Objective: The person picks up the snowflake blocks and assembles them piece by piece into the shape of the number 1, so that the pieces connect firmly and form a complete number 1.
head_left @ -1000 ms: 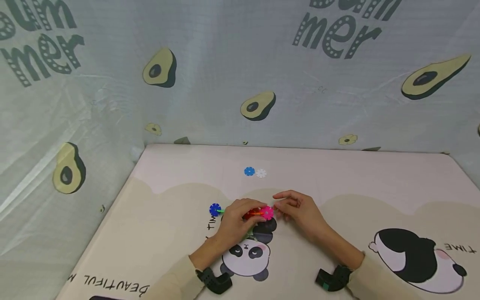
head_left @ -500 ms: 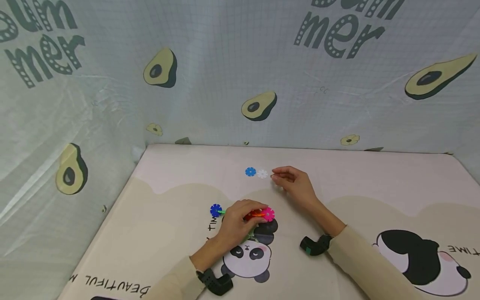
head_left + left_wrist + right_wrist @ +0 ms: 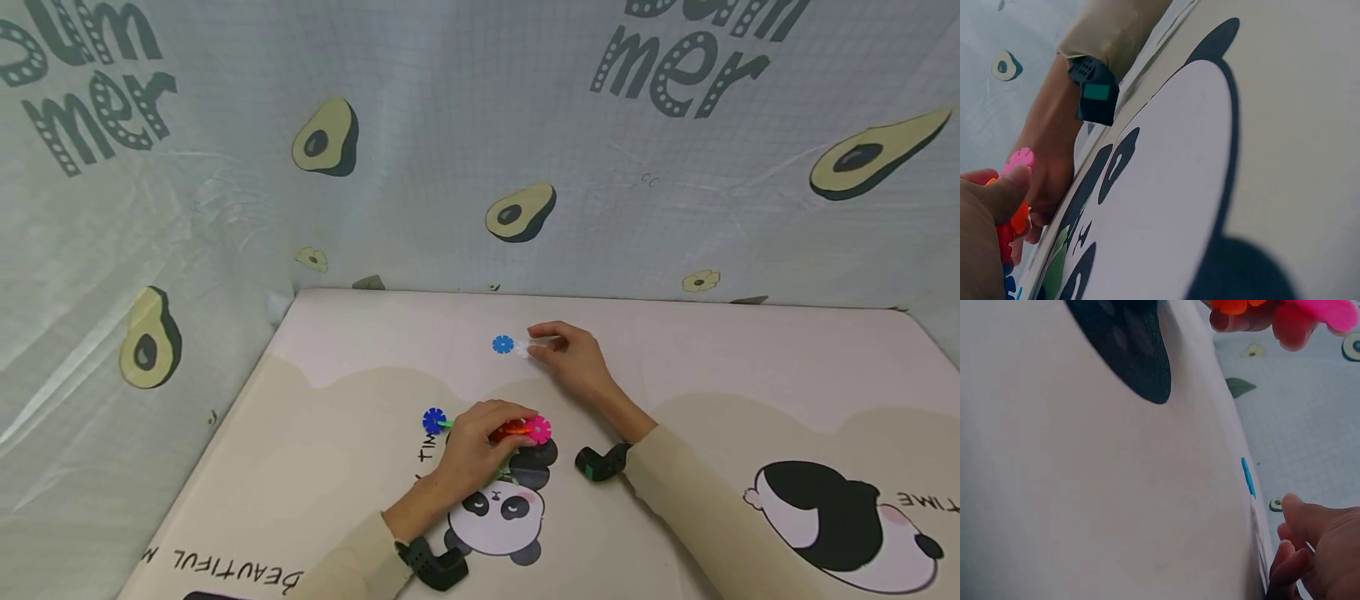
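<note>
My left hand (image 3: 480, 442) grips a chain of joined plastic snowflake discs above the printed panda. A dark blue disc (image 3: 434, 421) and a bit of green stick out on its left side. A red disc (image 3: 504, 430), an orange disc (image 3: 1020, 219) and a pink disc (image 3: 538, 429) show past the fingertips; the middle of the chain is hidden by the hand. My right hand (image 3: 573, 357) is at the white snowflake disc (image 3: 522, 348) on the table, thumb and forefinger apart at its right edge. A light blue disc (image 3: 502, 344) lies flat just left of the white one.
The table (image 3: 360, 333) has a cloth with printed pandas and lettering. Behind it hangs a curtain (image 3: 420, 150) printed with avocados. A dark object (image 3: 213, 596) shows at the lower left edge.
My right hand has left the pink end of the chain and moved up the table to the white disc. The left hand keeps its hold in nearly the same place.
</note>
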{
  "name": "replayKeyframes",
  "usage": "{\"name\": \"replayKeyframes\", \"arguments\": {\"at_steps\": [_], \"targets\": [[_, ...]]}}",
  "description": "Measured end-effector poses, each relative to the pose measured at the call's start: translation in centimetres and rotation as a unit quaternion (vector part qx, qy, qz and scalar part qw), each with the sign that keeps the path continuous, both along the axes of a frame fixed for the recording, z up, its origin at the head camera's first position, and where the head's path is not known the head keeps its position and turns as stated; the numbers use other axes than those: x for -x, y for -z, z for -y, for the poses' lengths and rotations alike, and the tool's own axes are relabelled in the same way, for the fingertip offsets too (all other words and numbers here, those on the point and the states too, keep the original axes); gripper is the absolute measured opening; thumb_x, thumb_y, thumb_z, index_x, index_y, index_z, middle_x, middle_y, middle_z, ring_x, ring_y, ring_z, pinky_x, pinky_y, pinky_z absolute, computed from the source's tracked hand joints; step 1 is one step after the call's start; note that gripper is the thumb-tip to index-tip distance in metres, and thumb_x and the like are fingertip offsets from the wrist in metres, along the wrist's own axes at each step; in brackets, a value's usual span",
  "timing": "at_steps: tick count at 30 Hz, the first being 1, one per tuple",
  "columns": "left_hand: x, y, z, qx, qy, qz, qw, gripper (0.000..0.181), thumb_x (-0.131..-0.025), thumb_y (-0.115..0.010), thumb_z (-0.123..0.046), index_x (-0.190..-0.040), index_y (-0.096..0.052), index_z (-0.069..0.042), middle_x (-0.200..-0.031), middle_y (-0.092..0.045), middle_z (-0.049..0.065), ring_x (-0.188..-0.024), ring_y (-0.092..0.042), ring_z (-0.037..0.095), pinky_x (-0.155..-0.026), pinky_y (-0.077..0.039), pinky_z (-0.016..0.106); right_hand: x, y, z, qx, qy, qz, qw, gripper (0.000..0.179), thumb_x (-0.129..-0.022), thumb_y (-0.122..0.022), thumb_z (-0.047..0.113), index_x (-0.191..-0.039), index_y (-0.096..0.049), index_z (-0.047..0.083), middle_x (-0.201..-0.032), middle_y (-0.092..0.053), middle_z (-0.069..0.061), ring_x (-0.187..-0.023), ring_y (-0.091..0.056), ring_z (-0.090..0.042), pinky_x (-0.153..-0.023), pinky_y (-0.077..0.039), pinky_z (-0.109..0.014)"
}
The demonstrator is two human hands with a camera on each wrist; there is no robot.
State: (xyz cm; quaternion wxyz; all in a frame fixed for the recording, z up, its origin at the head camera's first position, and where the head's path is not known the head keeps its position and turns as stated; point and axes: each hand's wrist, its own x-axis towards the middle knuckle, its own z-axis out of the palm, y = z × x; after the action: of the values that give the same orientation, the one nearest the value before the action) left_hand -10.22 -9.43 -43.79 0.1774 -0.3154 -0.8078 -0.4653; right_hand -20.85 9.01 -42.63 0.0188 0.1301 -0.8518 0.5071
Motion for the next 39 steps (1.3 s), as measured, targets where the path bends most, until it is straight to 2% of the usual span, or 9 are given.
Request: {"name": "replayKeyframes", "arguments": {"at_steps": [6, 12, 27, 32, 39], "targets": [[0.06, -0.05, -0.05, -0.001, 0.003, -0.011, 0.9999, 0.033, -0.076, -0.08, -0.008, -0.108, -0.071, -0.007, -0.103, -0.07, 0.001, -0.097, -0.063, 0.015, -0.084, -0.05, 0.024, 0.37, 0.07, 0.48, -0.032, -0.006, -0.008, 0.9994, 0.027, -0.085, -0.074, 0.017, -0.112, -0.07, 0.013, -0.091, -0.064, -0.002, -0.071, -0.05, -0.017, -0.06, -0.039, -0.029], [0.03, -0.07, -0.07, -0.003, 0.004, -0.005, 1.0, 0.032, -0.076, -0.08, -0.008, -0.107, -0.072, -0.007, -0.102, -0.07, 0.002, -0.097, -0.063, 0.015, -0.083, -0.05, 0.024, 0.58, 0.32, 0.83, -0.05, 0.005, -0.014, 0.9986, 0.025, -0.084, -0.076, 0.015, -0.108, -0.071, 0.012, -0.084, -0.061, -0.002, -0.07, -0.048, -0.016, -0.06, -0.038, -0.029], [-0.01, -0.06, -0.11, -0.003, 0.004, 0.001, 1.0, 0.032, -0.076, -0.08, -0.007, -0.108, -0.072, -0.008, -0.102, -0.07, 0.002, -0.097, -0.063, 0.016, -0.082, -0.051, 0.024, 0.43, -0.16, 1.05, -0.071, 0.005, 0.005, 0.9975, 0.031, -0.084, -0.075, 0.013, -0.114, -0.069, 0.009, -0.099, -0.063, -0.006, -0.077, -0.048, -0.019, -0.063, -0.039, -0.029], [-0.06, -0.1, -0.07, 0.0, 0.002, 0.002, 1.0, 0.033, -0.076, -0.08, -0.008, -0.108, -0.072, -0.008, -0.103, -0.07, 0.002, -0.097, -0.064, 0.016, -0.083, -0.051, 0.025, 0.37, -0.27, 1.04, -0.083, 0.003, 0.01, 0.9965, 0.035, -0.084, -0.075, 0.013, -0.118, -0.068, 0.007, -0.096, -0.061, -0.008, -0.079, -0.048, -0.02, -0.064, -0.04, -0.029], [-0.08, -0.23, -0.12, -0.001, 0.001, 0.001, 1.0, 0.032, -0.076, -0.08, -0.007, -0.107, -0.072, -0.007, -0.102, -0.071, 0.003, -0.097, -0.064, 0.016, -0.083, -0.051, 0.025, 0.16, -0.21, 0.84, -0.089, -0.003, -0.001, 0.9961, 0.028, -0.085, -0.073, 0.012, -0.113, -0.072, 0.013, -0.09, -0.056, -0.007, -0.081, -0.05, -0.021, -0.067, -0.043, -0.031]]}}
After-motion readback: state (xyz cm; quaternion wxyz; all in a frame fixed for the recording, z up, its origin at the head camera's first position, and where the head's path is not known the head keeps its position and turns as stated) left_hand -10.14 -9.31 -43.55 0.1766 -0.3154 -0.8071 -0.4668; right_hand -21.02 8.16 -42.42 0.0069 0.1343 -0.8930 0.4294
